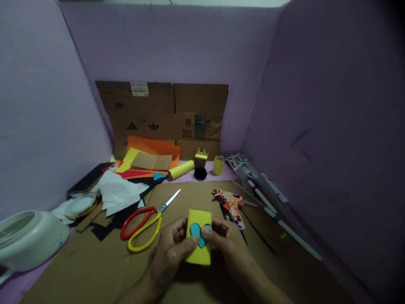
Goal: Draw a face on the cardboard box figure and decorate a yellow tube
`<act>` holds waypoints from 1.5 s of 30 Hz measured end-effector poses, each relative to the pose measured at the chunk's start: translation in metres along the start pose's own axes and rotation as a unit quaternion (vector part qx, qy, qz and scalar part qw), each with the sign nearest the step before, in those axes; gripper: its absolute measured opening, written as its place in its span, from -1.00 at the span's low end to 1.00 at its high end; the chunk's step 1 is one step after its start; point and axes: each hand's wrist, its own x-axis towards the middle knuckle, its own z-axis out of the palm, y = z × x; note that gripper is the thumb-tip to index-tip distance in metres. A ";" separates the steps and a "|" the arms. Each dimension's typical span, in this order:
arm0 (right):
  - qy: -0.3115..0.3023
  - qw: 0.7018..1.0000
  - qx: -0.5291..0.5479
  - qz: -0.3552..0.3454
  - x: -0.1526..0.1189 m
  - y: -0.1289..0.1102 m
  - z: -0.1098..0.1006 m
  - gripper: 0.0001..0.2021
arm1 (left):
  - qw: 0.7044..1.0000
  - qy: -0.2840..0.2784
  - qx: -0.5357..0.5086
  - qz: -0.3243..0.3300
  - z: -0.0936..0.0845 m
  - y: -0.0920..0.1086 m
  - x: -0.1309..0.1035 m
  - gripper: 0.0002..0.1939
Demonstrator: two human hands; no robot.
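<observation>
Between my two hands is a small yellow paper-covered box, its broad face turned up toward me. A blue heart-shaped cutout with a dark outline lies on that face. My left hand grips the box's left side, its thumb on the heart's lower left. From the right, my right hand holds the other side, with its thumb over the heart's upper right lobe. Fingers behind the box are mostly hidden. Left of my hands lie scissors with one red and one yellow handle, blades apart.
A cardboard sheet covers the work surface. Colourful patterned scraps lie right of the box. Coloured papers, a yellow roll and a yellow cylinder stand at the back. A white pot is at left; plastic strips line the right.
</observation>
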 end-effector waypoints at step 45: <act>0.014 0.997 -0.065 -0.048 0.002 0.010 -0.006 -0.54 | 0.997 0.014 0.071 0.030 0.008 0.009 -0.006 -0.51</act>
